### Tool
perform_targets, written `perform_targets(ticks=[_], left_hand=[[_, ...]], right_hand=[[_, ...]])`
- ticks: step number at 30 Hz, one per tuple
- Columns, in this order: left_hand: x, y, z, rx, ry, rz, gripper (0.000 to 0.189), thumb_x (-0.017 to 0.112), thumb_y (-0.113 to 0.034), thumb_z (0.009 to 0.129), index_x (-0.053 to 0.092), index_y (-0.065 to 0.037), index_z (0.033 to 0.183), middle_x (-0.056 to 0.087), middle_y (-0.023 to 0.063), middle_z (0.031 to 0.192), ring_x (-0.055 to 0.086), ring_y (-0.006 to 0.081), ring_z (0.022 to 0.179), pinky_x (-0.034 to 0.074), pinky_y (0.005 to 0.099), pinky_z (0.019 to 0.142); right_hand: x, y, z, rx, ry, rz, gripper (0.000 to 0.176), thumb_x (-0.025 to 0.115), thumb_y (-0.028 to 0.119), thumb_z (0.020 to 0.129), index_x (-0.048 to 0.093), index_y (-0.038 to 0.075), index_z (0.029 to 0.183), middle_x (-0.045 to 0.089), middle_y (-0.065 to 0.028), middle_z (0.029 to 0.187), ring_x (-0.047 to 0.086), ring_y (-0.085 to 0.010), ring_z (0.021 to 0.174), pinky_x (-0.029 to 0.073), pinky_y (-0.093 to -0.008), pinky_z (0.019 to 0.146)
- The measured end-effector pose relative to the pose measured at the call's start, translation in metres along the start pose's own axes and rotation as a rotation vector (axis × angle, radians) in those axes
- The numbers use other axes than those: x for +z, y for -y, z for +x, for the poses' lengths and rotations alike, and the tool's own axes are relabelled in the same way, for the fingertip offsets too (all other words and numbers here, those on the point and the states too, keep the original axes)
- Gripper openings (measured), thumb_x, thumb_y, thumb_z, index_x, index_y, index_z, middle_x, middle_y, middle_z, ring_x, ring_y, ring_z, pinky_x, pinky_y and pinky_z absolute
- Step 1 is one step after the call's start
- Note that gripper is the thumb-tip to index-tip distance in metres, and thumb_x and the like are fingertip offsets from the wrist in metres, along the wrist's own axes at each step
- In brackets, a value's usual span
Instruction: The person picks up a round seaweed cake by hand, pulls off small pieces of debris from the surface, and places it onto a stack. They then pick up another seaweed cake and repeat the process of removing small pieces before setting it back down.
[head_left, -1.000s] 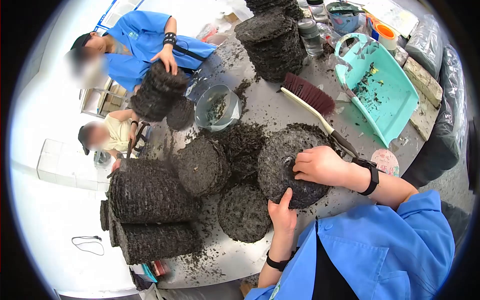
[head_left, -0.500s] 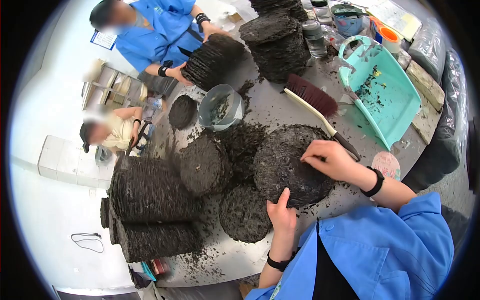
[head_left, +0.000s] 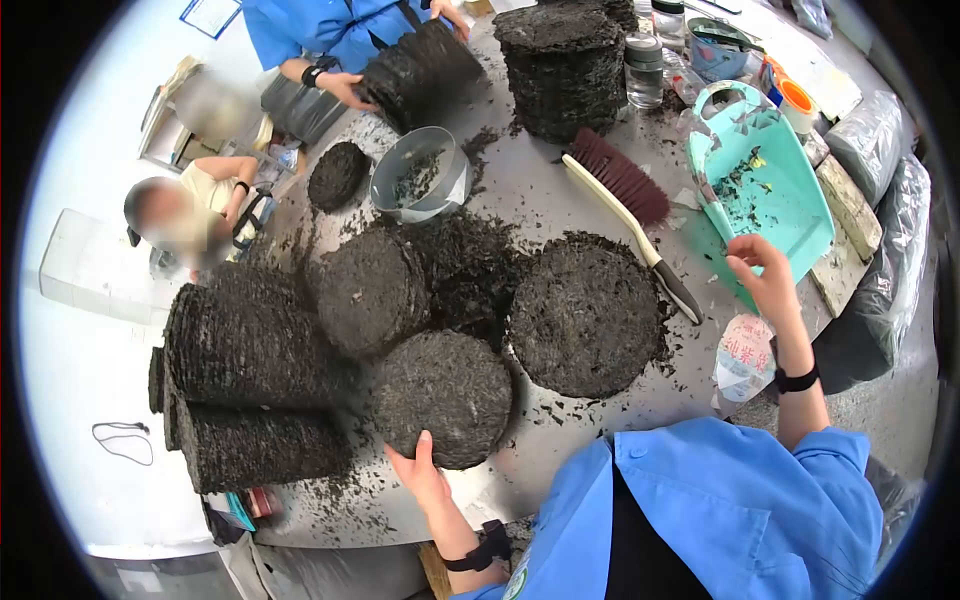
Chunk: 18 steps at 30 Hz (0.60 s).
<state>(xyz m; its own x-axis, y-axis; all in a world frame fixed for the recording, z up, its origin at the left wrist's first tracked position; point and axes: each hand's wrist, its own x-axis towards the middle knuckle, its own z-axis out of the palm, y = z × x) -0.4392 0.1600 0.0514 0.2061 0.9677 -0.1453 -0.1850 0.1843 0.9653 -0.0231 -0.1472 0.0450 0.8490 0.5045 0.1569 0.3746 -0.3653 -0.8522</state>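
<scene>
Near the table's front edge my left hand (head_left: pixel 425 480) grips the rim of a round cake of dark dried seaweed (head_left: pixel 445 395), thumb on top and the other fingers partly hidden at its edge. To the right lies a larger round seaweed stack (head_left: pixel 585 315), with neither hand on it. My right hand (head_left: pixel 765 275) hovers at the near edge of a turquoise dustpan (head_left: pixel 790 215), fingers loosely bent and apart, with nothing visible in them. Dark crumbs and scraps lie in the dustpan.
A brush (head_left: pixel 625 205) lies beside the dustpan. Tall seaweed stacks (head_left: pixel 250 345) stand left, another stack (head_left: pixel 560 75) at the back. A plastic tub (head_left: pixel 420 175) holds scraps. A printed paper label (head_left: pixel 745 355) lies right. Across the table, a co-worker's hands (head_left: pixel 350 90) hold a seaweed stack.
My left hand has left the larger stack for the smaller cake on its left. My right hand has moved from the larger stack to the dustpan. The view has shifted.
</scene>
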Motion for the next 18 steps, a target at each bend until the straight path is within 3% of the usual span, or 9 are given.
perform_targets(ticks=[2, 3, 4, 6, 8, 10, 12, 15, 18], left_hand=[[-0.001, -0.009, -0.006, 0.501, -0.225, 0.824, 0.064, 0.062, -0.002, 0.082, 0.036, 0.001, 0.141, 0.045, 0.0198, 0.140, 0.044, 0.0329, 0.127, 0.035, 0.0457, 0.106], [-0.002, -0.009, -0.006, 0.663, -0.223, 0.947, 0.065, 0.065, -0.009, 0.083, 0.037, 0.000, 0.141, 0.039, 0.0233, 0.143, 0.035, 0.0354, 0.134, 0.028, 0.0479, 0.110], [-0.004, -0.006, -0.005, 0.665, -0.235, 0.945, 0.065, 0.065, -0.009, 0.083, 0.037, 0.000, 0.141, 0.039, 0.0233, 0.143, 0.035, 0.0354, 0.134, 0.028, 0.0479, 0.110], [-0.007, 0.006, -0.007, 0.403, 0.311, 1.120, 0.064, 0.064, -0.014, 0.085, 0.039, -0.003, 0.142, 0.034, 0.0218, 0.148, 0.028, 0.0363, 0.140, 0.022, 0.0531, 0.113], [0.022, 0.008, -0.015, 0.484, 0.384, 1.608, 0.060, 0.062, -0.020, 0.087, 0.042, -0.006, 0.141, 0.032, 0.0191, 0.151, 0.024, 0.0363, 0.142, 0.016, 0.0598, 0.113], [0.032, 0.012, -0.009, 0.444, 0.369, 1.506, 0.057, 0.062, -0.021, 0.086, 0.045, -0.008, 0.139, 0.033, 0.0162, 0.151, 0.022, 0.0353, 0.144, 0.013, 0.0637, 0.112], [0.048, 0.006, -0.009, 0.620, 0.316, 1.503, 0.057, 0.064, -0.023, 0.083, 0.049, -0.007, 0.135, 0.036, 0.0171, 0.149, 0.023, 0.0347, 0.143, 0.015, 0.0629, 0.112], [0.102, 0.008, -0.023, 0.693, 0.733, 1.161, 0.068, 0.070, -0.025, 0.077, 0.046, -0.006, 0.138, 0.038, 0.0192, 0.147, 0.029, 0.0354, 0.141, 0.021, 0.0559, 0.113], [0.141, 0.032, -0.040, 0.742, 1.035, 1.272, 0.094, 0.078, -0.035, 0.072, 0.031, -0.001, 0.146, 0.028, 0.0179, 0.154, 0.021, 0.0310, 0.145, 0.020, 0.0510, 0.116]], right_hand=[[0.021, 0.010, -0.003, -0.040, 0.026, -0.038, 0.024, 0.070, 0.009, 0.082, 0.064, 0.002, 0.104, 0.065, -0.0081, 0.090, 0.063, -0.0199, 0.081, 0.049, -0.0310, 0.076], [0.032, 0.018, -0.003, -0.078, 0.040, -0.073, 0.020, 0.069, 0.009, 0.082, 0.064, 0.001, 0.099, 0.065, -0.0074, 0.086, 0.063, -0.0193, 0.077, 0.050, -0.0300, 0.072], [0.041, 0.029, -0.004, -0.088, 0.045, -0.070, 0.020, 0.069, 0.009, 0.082, 0.064, 0.001, 0.099, 0.065, -0.0074, 0.086, 0.063, -0.0193, 0.077, 0.050, -0.0300, 0.072], [0.056, 0.048, -0.006, -0.183, 0.204, -0.077, 0.021, 0.069, 0.008, 0.081, 0.064, 0.002, 0.101, 0.062, -0.0071, 0.084, 0.061, -0.0178, 0.074, 0.049, -0.0291, 0.067], [0.065, 0.060, -0.008, -0.115, 0.282, -0.040, 0.030, 0.069, 0.009, 0.081, 0.062, 0.001, 0.109, 0.059, -0.0085, 0.090, 0.060, -0.0176, 0.072, 0.049, -0.0306, 0.067], [0.072, 0.059, -0.012, -0.086, 0.295, -0.078, 0.036, 0.068, 0.009, 0.082, 0.059, -0.001, 0.115, 0.058, -0.0100, 0.096, 0.060, -0.0178, 0.072, 0.049, -0.0302, 0.067], [0.076, 0.054, -0.017, -0.046, 0.308, -0.046, 0.039, 0.068, 0.009, 0.082, 0.058, -0.002, 0.117, 0.057, -0.0104, 0.098, 0.059, -0.0173, 0.073, 0.049, -0.0299, 0.067], [0.084, 0.042, -0.025, -0.007, 0.325, 0.017, 0.041, 0.066, 0.007, 0.082, 0.056, -0.002, 0.120, 0.055, -0.0104, 0.101, 0.058, -0.0161, 0.075, 0.048, -0.0290, 0.067], [0.087, 0.043, -0.026, -0.051, 0.295, 0.078, 0.040, 0.060, 0.001, 0.081, 0.055, -0.003, 0.120, 0.053, -0.0099, 0.101, 0.055, -0.0155, 0.080, 0.047, -0.0274, 0.068]])
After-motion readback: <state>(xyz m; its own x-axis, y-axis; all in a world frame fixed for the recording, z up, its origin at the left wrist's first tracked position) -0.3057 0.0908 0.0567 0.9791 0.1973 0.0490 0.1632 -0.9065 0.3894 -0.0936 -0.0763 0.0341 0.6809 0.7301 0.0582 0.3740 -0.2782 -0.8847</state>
